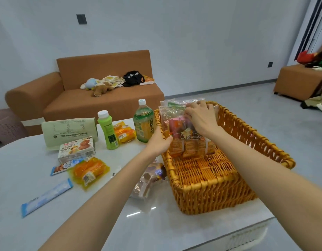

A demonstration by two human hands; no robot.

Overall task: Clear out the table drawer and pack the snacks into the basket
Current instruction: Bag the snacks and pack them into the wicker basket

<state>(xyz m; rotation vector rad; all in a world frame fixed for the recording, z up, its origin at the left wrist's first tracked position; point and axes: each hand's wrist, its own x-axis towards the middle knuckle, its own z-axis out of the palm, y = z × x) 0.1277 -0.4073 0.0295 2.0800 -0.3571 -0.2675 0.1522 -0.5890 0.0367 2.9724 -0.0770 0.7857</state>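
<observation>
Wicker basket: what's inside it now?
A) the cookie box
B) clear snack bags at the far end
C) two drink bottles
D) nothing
B: clear snack bags stand at the far end of the wicker basket, held by the left hand and right hand.

Basket (pixel 211 201), right of centre: golden-orange wicker, woven lattice; clear biscuit bag (pixel 191 147), centre: tan biscuits, white script; pink packet (pixel 176 125), centre: pink with red; sofa (pixel 102 104), upper left: rust-brown, plain; table (pixel 20 169): pale grey, glossy; slim bottle (pixel 108 132): lime green, white cap; tea bottle (pixel 143 122): dark green, yellow-green label, white cap; orange packet (pixel 88 171), left of centre: orange-yellow; snack box (pixel 76 148): white, brown biscuit picture; paper bag (pixel 69 130): pale green, black print; sachet (pixel 46 196), lower left: blue and white; wall plate (pixel 81 19), top: black.
</observation>
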